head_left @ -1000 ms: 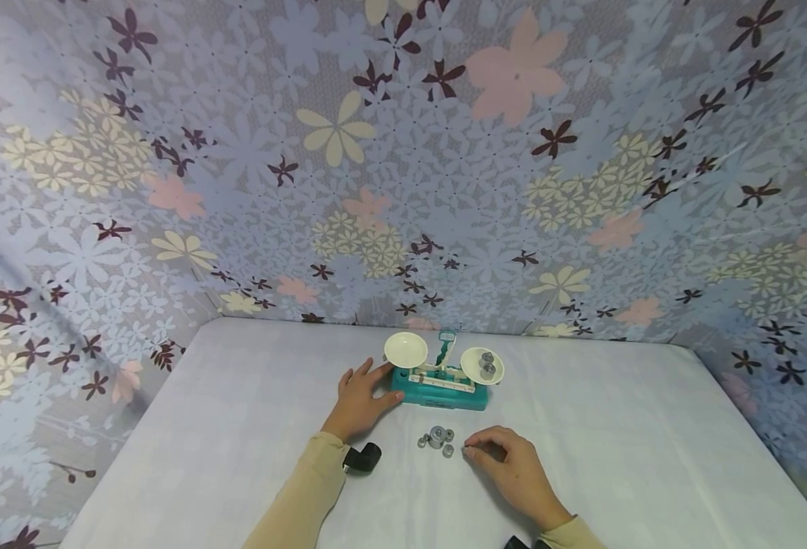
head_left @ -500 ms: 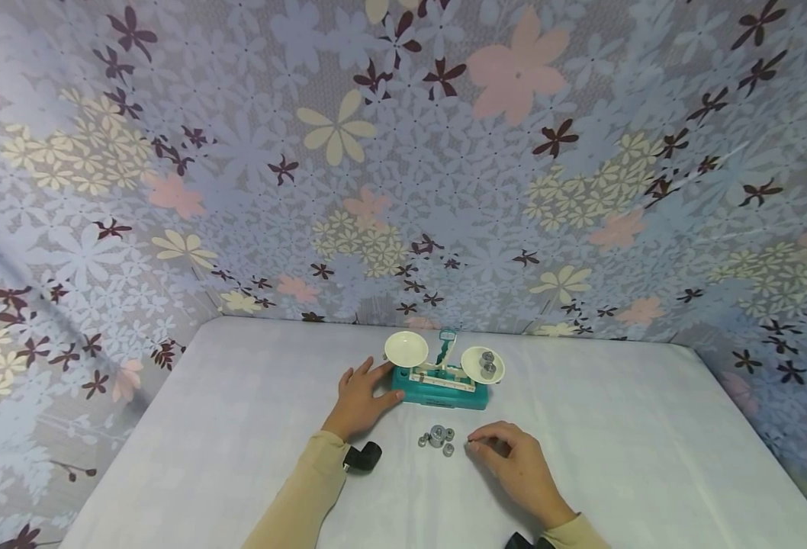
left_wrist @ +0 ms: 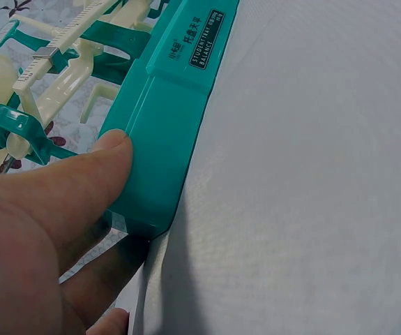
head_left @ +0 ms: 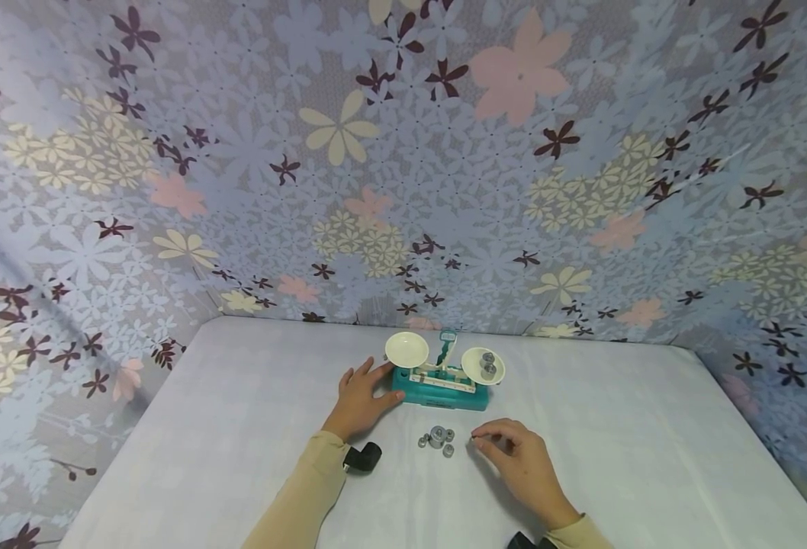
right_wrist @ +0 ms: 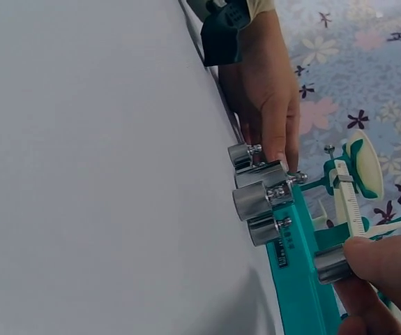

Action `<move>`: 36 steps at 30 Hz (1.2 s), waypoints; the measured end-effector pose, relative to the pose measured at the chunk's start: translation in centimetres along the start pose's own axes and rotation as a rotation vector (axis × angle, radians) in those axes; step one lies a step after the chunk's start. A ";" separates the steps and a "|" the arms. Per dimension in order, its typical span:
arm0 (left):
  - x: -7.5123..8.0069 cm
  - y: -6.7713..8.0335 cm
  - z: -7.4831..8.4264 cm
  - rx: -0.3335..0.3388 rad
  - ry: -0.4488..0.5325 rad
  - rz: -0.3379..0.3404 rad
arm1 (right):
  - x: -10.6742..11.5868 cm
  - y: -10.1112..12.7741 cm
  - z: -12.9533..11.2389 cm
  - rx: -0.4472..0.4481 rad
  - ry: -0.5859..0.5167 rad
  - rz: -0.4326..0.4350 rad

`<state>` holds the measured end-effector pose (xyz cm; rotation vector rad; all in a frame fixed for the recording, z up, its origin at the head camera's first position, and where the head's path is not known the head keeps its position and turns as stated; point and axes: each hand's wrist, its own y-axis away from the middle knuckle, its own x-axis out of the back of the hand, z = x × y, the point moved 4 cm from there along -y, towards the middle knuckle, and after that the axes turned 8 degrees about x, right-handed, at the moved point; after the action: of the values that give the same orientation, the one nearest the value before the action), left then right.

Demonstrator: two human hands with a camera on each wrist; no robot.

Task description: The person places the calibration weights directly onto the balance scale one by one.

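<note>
A teal balance scale (head_left: 438, 393) with two cream pans stands near the table's back edge. My left hand (head_left: 357, 402) grips the left end of its base; in the left wrist view the thumb (left_wrist: 113, 157) presses the front face, with fingers round the end. The left pan (head_left: 406, 350) is bare, while metal weights (head_left: 488, 369) sit in the right pan (head_left: 471, 364). My right hand (head_left: 522, 463) pinches a small cylindrical metal weight (right_wrist: 331, 265) between thumb and finger, a little right of several loose weights (head_left: 437, 437) in front of the scale.
A white cloth covers the table (head_left: 616, 442). Flowered fabric (head_left: 403, 191) rises behind the table and at its sides. A black wrist camera (head_left: 364, 457) sits on the left wrist, and another (head_left: 522, 542) shows at the right wrist.
My right hand has drifted slightly right, away from the loose weights, still pinching its weight. My left hand and the scale have stayed in place.
</note>
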<state>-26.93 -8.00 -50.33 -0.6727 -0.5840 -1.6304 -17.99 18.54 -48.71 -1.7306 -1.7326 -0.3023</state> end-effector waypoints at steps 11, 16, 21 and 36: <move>0.0 0.0 0.0 0.002 -0.006 0.000 | 0.6 -0.3 -0.6 0.041 0.007 0.034; 0.0 0.0 0.0 0.004 -0.011 0.004 | 0.8 -0.5 -1.0 0.099 0.006 0.066; 0.0 0.0 0.0 -0.008 -0.006 0.005 | 1.0 -0.6 -1.1 0.132 0.001 0.096; 0.1 0.0 0.1 -0.005 -0.008 0.005 | 1.7 -1.7 -2.3 0.234 -0.018 0.155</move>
<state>-26.91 -7.97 -50.16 -0.6837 -0.5842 -1.6256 -18.77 18.37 -45.46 -1.6864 -1.5667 -0.0143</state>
